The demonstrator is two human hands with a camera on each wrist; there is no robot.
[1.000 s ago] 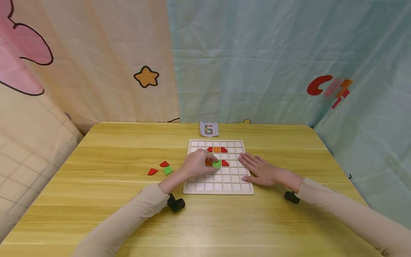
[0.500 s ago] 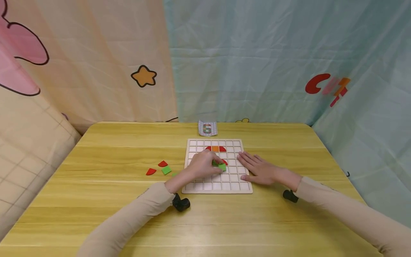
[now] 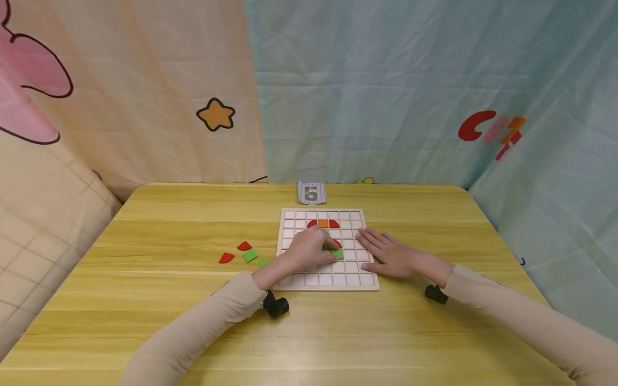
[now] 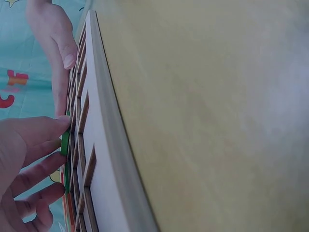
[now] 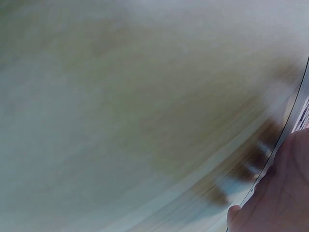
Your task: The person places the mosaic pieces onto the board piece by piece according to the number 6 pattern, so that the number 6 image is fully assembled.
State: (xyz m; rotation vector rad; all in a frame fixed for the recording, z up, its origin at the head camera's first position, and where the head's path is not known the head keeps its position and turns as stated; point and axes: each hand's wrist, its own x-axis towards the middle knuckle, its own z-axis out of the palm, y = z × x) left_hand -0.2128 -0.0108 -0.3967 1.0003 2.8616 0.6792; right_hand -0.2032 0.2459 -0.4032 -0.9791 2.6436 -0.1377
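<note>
My left hand [image 3: 309, 249] reaches over a white gridded board [image 3: 318, 280] and pinches a green square tile [image 3: 338, 253] between thumb and fingers. In the left wrist view this green tile [image 4: 64, 140] is right at the grid's surface. Just beyond it, a red quarter-round tile [image 3: 337, 244] and another green tile [image 3: 325, 246] show partly behind the fingers. Farther up the board lie an orange square [image 3: 323, 223] and two red quarter-rounds [image 3: 312, 223] beside it. My right hand [image 3: 393, 257] rests with fingers straight on the board's right edge.
Left of the board lie two loose red quarter-round tiles [image 3: 226, 258], a green square [image 3: 249, 255], and another green piece [image 3: 263, 263] beside the left wrist. A small patterned card [image 3: 311, 193] lies behind the board. Curtains hang beyond the wooden table [image 3: 410, 343].
My left hand has moved a little right and nearer on the board with the green tile, uncovering a green piece beside the wrist. My right hand stays on the board's edge.
</note>
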